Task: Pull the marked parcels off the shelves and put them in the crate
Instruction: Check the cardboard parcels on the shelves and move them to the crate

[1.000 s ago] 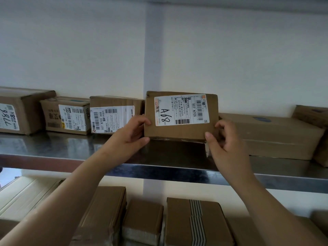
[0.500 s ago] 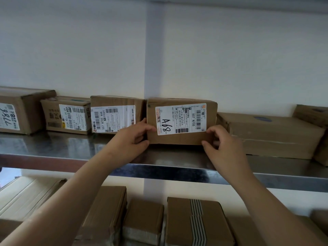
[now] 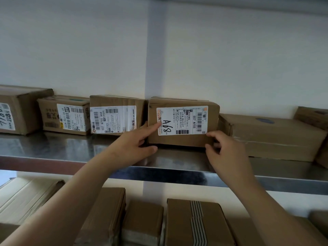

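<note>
Centrally, a cardboard parcel (image 3: 183, 122) stands on the steel shelf (image 3: 71, 148), its white shipping label (image 3: 182, 120) hand-marked "A68" and facing the camera. The left hand (image 3: 134, 141) lies at the parcel's nine-o'clock edge: the index finger rests on the label's left margin, the thumb extends along the shelf below the box's lower left corner, and the hand is spread rather than closed around anything. The right hand (image 3: 225, 150) sits at the parcel's five-o'clock corner, fingertips touching the lower right edge of the front face, thumb underneath; whether it actually pinches the cardboard cannot be told. At nine o'clock from the parcel, touching it, stands a second box (image 3: 115, 115) with a printed label reading "507 N705 A68"; further left stand a smaller box (image 3: 64, 115) and a large box (image 3: 21, 110). At three o'clock lies a long flat box (image 3: 269, 135). Below the shelf, at six o'clock, several plain cartons (image 3: 195, 222) lie on a lower level.
</note>
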`<control>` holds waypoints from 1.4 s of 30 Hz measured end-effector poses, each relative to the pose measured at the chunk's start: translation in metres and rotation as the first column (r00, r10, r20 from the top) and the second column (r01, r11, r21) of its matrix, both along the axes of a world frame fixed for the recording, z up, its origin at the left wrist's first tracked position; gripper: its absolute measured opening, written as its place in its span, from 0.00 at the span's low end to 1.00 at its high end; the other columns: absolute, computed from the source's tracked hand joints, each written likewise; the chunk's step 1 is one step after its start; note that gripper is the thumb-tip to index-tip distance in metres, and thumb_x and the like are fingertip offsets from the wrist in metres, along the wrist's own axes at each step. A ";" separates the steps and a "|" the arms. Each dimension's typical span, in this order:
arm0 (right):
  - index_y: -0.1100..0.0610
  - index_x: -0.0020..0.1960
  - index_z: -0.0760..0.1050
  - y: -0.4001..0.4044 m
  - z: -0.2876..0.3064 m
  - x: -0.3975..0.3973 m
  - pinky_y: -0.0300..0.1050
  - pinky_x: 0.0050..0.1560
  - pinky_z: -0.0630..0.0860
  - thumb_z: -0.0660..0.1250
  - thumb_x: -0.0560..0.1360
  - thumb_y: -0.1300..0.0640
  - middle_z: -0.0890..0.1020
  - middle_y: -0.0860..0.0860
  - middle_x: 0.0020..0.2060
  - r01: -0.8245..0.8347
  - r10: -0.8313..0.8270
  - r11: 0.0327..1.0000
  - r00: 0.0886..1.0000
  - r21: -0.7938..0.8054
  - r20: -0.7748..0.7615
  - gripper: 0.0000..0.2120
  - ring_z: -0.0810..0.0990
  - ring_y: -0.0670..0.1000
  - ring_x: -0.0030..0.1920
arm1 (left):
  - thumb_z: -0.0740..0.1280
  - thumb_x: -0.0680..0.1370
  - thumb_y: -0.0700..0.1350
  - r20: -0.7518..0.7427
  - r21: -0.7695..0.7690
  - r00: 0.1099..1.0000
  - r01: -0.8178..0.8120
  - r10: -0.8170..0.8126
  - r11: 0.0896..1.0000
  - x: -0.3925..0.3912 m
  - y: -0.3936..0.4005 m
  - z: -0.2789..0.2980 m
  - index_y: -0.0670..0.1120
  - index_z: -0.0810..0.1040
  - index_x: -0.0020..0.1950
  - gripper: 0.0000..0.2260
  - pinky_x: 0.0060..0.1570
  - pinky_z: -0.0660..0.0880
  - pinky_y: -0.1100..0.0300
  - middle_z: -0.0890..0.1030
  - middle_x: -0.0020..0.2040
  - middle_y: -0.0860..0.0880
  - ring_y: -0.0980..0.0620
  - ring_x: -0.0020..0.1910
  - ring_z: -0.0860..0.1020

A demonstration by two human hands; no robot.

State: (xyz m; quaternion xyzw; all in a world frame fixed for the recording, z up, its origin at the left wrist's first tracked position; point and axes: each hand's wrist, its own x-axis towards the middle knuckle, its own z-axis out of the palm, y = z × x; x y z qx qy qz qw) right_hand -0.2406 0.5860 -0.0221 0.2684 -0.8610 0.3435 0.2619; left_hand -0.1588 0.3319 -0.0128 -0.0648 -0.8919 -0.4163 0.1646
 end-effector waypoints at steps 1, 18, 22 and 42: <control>0.51 0.62 0.77 -0.001 0.000 0.000 0.34 0.45 0.71 0.68 0.78 0.57 0.83 0.48 0.53 0.008 -0.008 1.000 1.000 -0.002 -0.008 0.13 0.76 0.43 0.45 | 0.69 0.78 0.43 0.004 -0.020 1.000 -0.008 0.008 1.000 -0.001 0.000 0.000 0.66 0.61 0.74 0.31 0.71 0.63 0.63 0.64 0.74 0.62 0.61 0.74 0.62; 0.43 0.49 0.80 0.014 0.004 0.007 0.38 0.48 0.77 0.66 0.77 0.60 0.83 0.42 0.40 -0.045 0.077 0.927 0.994 -0.373 0.072 0.12 0.81 0.43 0.44 | 0.58 0.80 0.58 -0.243 -0.451 0.932 -0.355 0.270 0.819 0.005 0.008 0.000 0.61 0.57 0.77 0.26 0.39 0.74 0.65 0.77 0.36 0.56 0.61 0.35 0.75; 0.41 0.49 0.79 0.060 0.006 0.005 0.29 0.44 0.75 0.66 0.77 0.59 0.82 0.39 0.41 -0.037 0.044 0.922 0.999 -0.385 0.010 0.12 0.81 0.39 0.44 | 0.53 0.79 0.62 -0.294 -0.532 0.863 -0.505 0.411 0.679 0.014 0.021 0.002 0.55 0.66 0.74 0.25 0.36 0.74 0.60 0.78 0.37 0.54 0.54 0.34 0.75; 0.54 0.74 0.61 0.219 0.004 -0.067 0.56 0.63 0.77 0.66 0.78 0.52 0.66 0.55 0.73 0.143 -0.143 0.990 0.989 0.001 -0.032 0.28 0.73 0.56 0.66 | 0.64 0.80 0.48 -0.419 -0.245 0.683 -0.720 0.599 0.650 -0.029 0.185 0.007 0.45 0.69 0.73 0.21 0.58 0.75 0.42 0.76 0.67 0.40 0.38 0.63 0.76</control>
